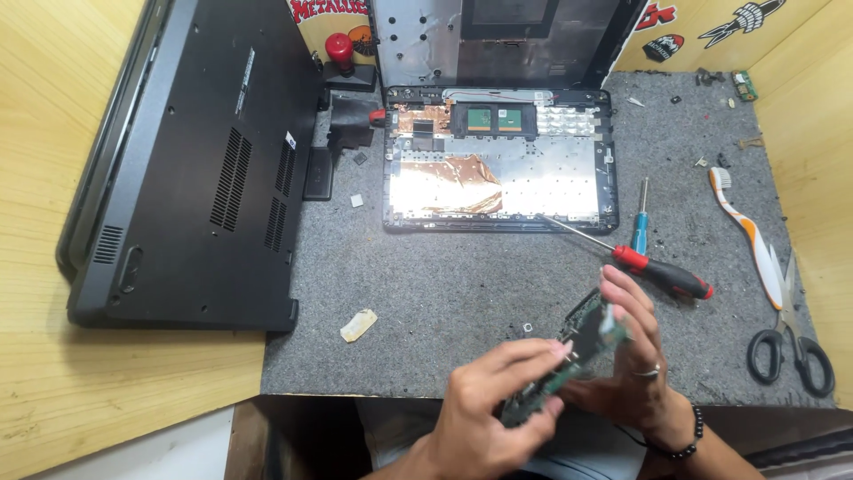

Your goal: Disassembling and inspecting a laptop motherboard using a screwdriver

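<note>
A green circuit board (pixel 582 336) is held edge-on near the front edge of the grey mat (pixel 462 293), blurred by motion. My left hand (pixel 484 411) grips its lower end with thumb and fingers. My right hand (pixel 635 360), wearing a ring and a dark bead bracelet, holds its upper end from the right. An opened laptop shell (pixel 498 169) with a silver inner plate and copper foil lies further back on the mat.
A black laptop bottom cover (pixel 191 169) leans at the left. A red-handled screwdriver (pixel 657 271), a small blue screwdriver (pixel 640 227), a toothbrush (pixel 746 227) and scissors (pixel 789 342) lie at the right. A scrap of tape (pixel 358 325) and loose small parts dot the mat.
</note>
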